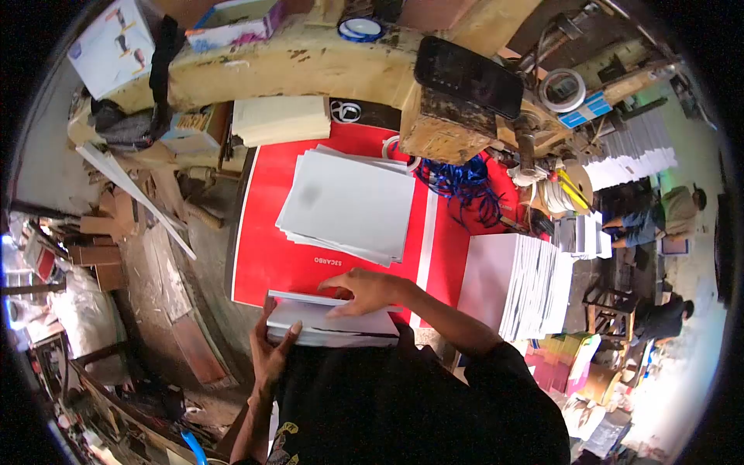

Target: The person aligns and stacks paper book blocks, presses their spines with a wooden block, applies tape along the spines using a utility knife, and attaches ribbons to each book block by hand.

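A thick stack of white paper [341,324] lies against my body at the near edge of the red board. My left hand [271,337] grips its left end, thumb on top and fingers at the side. Over its upper side reaches my right hand [366,294], fingers apart and slightly bent, the thumb close to the top sheet. Whether the right fingertips touch the paper I cannot tell. Beyond my hands, a loose pile of white sheets [349,201] rests a little skewed on the red board [267,232].
At right stand tall stacks of white paper [504,283]. Blue ribbon [465,182] lies tangled near a wooden block [446,128] carrying a black phone [469,76]. A spool of white cord [554,194] sits beside it. Cream sheets [280,120] lie at the back. Two people are at far right.
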The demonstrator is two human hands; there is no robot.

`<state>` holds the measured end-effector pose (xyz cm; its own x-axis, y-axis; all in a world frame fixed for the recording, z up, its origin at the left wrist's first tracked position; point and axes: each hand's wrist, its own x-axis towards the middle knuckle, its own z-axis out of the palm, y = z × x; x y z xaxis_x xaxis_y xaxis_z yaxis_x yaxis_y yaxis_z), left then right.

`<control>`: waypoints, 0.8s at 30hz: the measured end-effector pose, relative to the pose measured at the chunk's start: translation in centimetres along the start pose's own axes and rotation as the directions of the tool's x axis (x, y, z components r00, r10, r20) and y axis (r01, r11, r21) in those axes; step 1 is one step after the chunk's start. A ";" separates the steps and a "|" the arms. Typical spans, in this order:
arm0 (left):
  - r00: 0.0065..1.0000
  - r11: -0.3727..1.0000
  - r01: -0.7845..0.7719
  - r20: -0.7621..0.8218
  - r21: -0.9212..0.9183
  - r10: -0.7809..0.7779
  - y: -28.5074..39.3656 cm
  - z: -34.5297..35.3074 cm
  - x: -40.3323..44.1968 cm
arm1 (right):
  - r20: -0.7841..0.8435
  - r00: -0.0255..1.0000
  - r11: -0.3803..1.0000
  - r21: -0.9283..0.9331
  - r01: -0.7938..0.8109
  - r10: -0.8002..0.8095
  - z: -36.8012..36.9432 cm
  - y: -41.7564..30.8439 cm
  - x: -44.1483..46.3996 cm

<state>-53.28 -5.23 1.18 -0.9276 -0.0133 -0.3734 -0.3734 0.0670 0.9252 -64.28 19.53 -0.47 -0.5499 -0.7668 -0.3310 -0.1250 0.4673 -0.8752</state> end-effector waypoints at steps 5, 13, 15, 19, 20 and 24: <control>0.997 0.999 -0.052 -0.053 -0.015 0.051 -1.4 0.5 0.0 | -0.221 0.975 0.943 -0.322 -0.081 0.009 -1.7 -2.5 -1.0; 0.997 0.999 -0.025 -0.066 0.040 0.028 -0.1 1.1 0.1 | -0.393 0.910 0.941 -0.338 -0.008 -0.133 -13.9 -0.9 0.2; 0.984 0.982 -0.022 -0.170 0.187 0.054 -0.1 1.3 0.0 | -0.468 0.883 0.806 -0.539 -0.243 -0.046 -12.5 1.8 1.3; 0.976 0.992 -0.050 -0.204 0.112 0.072 -1.3 1.3 0.1 | -0.537 0.818 0.584 -0.739 -0.336 -0.208 -8.8 -0.1 1.3; 0.979 0.995 -0.052 -0.191 0.081 0.067 -1.3 1.3 0.2 | -0.446 0.878 0.833 -0.542 -0.109 -0.175 -6.5 -1.4 0.7; 0.989 0.999 -0.034 -0.140 0.029 0.038 -0.3 1.4 0.2 | -0.017 0.991 0.957 -0.261 0.125 -0.134 0.7 -2.6 -0.6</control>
<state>-53.35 -3.88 0.75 -0.9338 -0.1502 -0.3247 -0.3408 0.0968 0.9352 -63.07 18.53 1.74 -0.5418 -0.8152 -0.2048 -0.4042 0.4664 -0.7869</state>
